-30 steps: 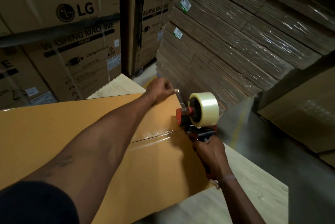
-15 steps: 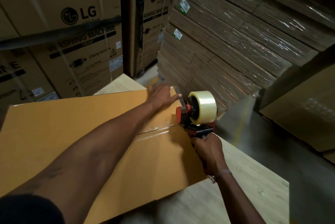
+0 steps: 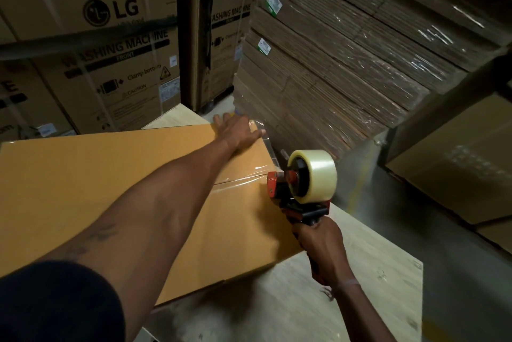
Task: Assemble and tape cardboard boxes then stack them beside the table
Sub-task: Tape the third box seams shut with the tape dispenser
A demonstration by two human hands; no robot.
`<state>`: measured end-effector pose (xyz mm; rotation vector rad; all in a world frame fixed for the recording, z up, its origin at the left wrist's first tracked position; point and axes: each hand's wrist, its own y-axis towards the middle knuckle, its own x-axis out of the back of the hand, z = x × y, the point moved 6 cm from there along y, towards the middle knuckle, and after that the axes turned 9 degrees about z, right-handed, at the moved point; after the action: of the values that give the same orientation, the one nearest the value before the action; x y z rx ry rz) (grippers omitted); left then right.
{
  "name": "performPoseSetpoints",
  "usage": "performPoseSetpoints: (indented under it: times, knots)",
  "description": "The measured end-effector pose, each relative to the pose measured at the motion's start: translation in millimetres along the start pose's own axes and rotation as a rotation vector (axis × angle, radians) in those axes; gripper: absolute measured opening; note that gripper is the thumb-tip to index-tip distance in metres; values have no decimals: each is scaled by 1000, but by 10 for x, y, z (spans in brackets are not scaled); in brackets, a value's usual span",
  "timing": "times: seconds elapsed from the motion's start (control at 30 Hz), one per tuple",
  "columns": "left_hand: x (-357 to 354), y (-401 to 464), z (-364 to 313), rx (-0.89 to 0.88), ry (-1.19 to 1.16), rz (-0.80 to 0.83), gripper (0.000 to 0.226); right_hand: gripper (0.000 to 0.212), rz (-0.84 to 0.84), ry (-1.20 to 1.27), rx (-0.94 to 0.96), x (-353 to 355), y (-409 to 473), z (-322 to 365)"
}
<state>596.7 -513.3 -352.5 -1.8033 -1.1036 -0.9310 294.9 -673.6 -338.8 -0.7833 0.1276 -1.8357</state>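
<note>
Cardboard box point(image 3: 110, 203) at frame centre is being taped: left hand point(image 3: 238, 131) presses flat with straight fingers, right hand point(image 3: 318, 242) grips the tape dispenser point(image 3: 302, 183); next, I judge, cutting the tape.

On my table point(image 3: 360, 272): one box point(image 3: 83, 189) and one tape gun point(image 3: 302, 189) carrying one roll point(image 3: 318, 175). My two hands: left point(image 3: 238, 131), right point(image 3: 318, 242). Upper left: at least three LG cartons point(image 3: 110, 9). Upper right: one wrapped stack of flat cardboard point(image 3: 346, 64).
</note>
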Motion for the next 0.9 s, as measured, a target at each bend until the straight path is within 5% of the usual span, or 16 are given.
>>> performPoseSetpoints:
  times: [0.47,0.67,0.9]
  knots:
    - [183,134,349,120,-41,-29,69,37,17,-53,83,-224,256,270]
    - [80,-89,184,11,-24,-129,86,36,46,-70,83,-225,329,268]
    - [-333,-358,11,-30,81,-8,99,33,58,-134,107,-252,349,299]
